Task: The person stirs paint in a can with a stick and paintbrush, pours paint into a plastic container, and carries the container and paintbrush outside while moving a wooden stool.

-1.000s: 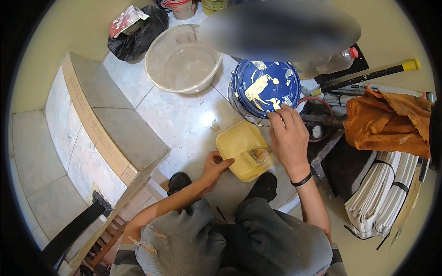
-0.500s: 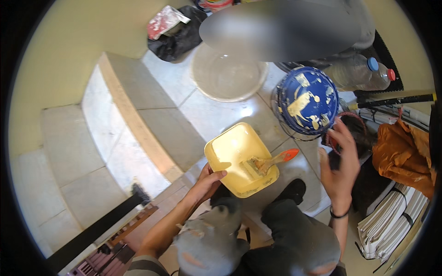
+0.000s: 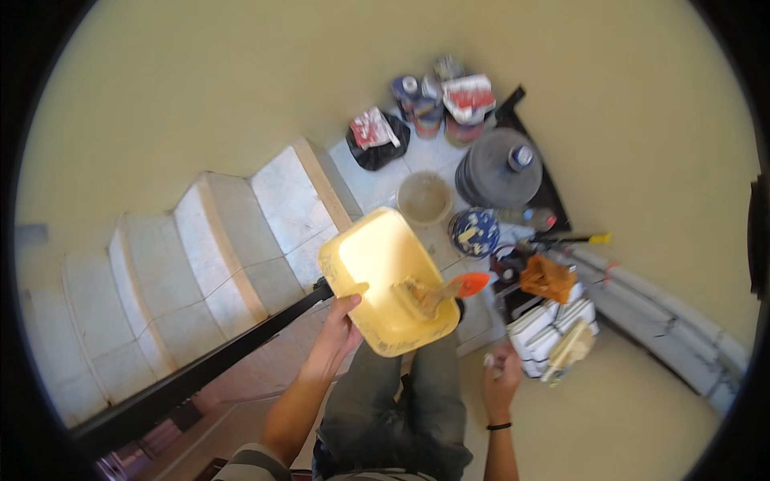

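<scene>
Left hand [image 3: 341, 325]: grips the near-left rim of the yellow tub, thumb hooked over the edge, fingers closed beneath.
Yellow tub [image 3: 377, 264]: rectangular plastic, held up at waist height over the person's legs, open side up, tilted slightly.
Brush [image 3: 437, 290]: lies inside the tub at its right end, bristles caked pale, orange handle jutting over the rim.
Right hand [image 3: 501, 377]: hangs low beside the right leg, loosely curled; it may pinch something small and pale at the fingertips, but blur leaves that unclear. Black band at the wrist.
White bucket [image 3: 425, 198]: on the tiled floor beyond the tub, round and open.
Blue paint can [image 3: 473, 232]: just right of the bucket, lid splashed with pale paint.
Grey drum [image 3: 499, 170]: behind the can, near the wall.
Orange cloth [image 3: 547, 276]: bunched on a stack of white sheets, right of the tub.
Stairs [image 3: 200, 256]: tiled steps to the left, a dark handrail [image 3: 200, 373] crossing below.
</scene>
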A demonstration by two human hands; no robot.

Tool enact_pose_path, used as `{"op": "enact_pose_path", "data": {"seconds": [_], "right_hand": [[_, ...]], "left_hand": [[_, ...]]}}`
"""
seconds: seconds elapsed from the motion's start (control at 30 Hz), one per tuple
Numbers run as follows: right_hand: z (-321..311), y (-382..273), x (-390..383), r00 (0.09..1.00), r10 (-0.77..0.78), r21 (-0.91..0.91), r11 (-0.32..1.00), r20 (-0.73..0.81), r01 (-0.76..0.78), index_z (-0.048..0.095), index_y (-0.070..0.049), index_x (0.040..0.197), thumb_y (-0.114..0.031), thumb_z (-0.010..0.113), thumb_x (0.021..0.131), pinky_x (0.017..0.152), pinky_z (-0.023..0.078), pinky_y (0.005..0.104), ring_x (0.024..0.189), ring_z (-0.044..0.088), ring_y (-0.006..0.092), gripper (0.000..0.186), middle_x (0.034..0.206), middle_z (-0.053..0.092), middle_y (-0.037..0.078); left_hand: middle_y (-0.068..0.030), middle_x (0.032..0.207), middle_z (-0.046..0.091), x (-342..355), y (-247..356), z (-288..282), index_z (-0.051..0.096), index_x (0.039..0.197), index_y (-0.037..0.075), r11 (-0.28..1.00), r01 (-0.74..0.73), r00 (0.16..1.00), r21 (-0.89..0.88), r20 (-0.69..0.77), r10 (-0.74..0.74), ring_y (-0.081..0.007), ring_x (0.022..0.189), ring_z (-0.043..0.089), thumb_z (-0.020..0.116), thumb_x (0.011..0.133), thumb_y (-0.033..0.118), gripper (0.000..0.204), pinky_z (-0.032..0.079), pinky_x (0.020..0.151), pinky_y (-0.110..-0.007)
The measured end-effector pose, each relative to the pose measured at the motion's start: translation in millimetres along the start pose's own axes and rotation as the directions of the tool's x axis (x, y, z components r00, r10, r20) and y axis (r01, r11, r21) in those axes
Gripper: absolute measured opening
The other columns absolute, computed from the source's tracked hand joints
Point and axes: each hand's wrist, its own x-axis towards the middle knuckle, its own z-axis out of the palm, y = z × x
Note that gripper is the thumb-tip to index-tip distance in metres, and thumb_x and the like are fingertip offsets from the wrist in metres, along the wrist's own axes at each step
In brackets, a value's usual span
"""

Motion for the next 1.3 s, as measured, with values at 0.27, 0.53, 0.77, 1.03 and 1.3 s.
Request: {"op": "enact_pose_path", "data": {"seconds": [0.27,0.53,0.77,1.03,1.3], "right_hand": [[-127,35,-60,0.928,-0.242,-0.303,0.895,0.283,0.326,0.067,0.001,0.105,-0.015,0.072,0.087,0.084,0.055,0.0456,0.093,0.068,0.0408,0.024,0.103,0.068,0.022],[-198,55,1,0.947,-0.019,-0.497,0.848,0.321,0.185,0.067,0.001,0.109,-0.024,0.076,0.085,0.09,0.054,0.0486,0.102,0.068,0.0442,0.036,0.108,0.07,0.028],[-118,29,28,0.956,-0.024,-0.407,0.901,0.291,0.147,0.059,0.007,0.129,-0.034,0.085,0.078,0.101,0.051,0.0457,0.117,0.065,0.0424,0.071,0.123,0.068,0.028],[41,52,157,0.964,0.013,-0.431,0.896,0.267,0.108,0.04,0.01,0.147,-0.052,0.087,0.073,0.112,0.043,0.0459,0.132,0.053,0.0449,0.108,0.141,0.053,0.034],[129,114,241,0.916,0.286,-0.448,0.883,0.282,-0.138,0.029,0.01,0.153,-0.056,0.089,0.07,0.118,0.037,0.046,0.141,0.043,0.045,0.122,0.149,0.045,0.033]], "left_hand": [[-0.0224,0.133,0.063,-238,43,113,0.046,0.145,-0.006,0.974,-0.222,0.965,-0.044,-0.155,0.213,-0.0352,0.118,0.066,0.065,0.088,0.034,0.072,0.055,0.102,-0.047],[-0.0231,0.135,0.062,-405,20,98,0.045,0.145,-0.007,0.885,-0.442,0.859,-0.147,-0.355,0.37,-0.035,0.121,0.064,0.063,0.09,0.03,0.069,0.053,0.105,-0.046],[-0.0196,0.133,0.061,-431,-19,48,0.045,0.145,-0.004,0.918,-0.392,0.724,-0.063,-0.637,0.265,-0.0342,0.12,0.063,0.064,0.088,0.035,0.072,0.054,0.102,-0.045],[-0.0209,0.127,0.062,-300,-39,-1,0.052,0.137,-0.006,0.924,-0.364,0.747,0.12,-0.555,0.366,-0.0339,0.115,0.065,0.065,0.082,0.041,0.074,0.054,0.098,-0.044],[-0.0236,0.12,0.065,-189,-6,0,0.053,0.134,-0.008,0.955,-0.276,0.813,0.107,-0.504,0.292,-0.0369,0.108,0.067,0.068,0.074,0.04,0.078,0.057,0.093,-0.047]]}}
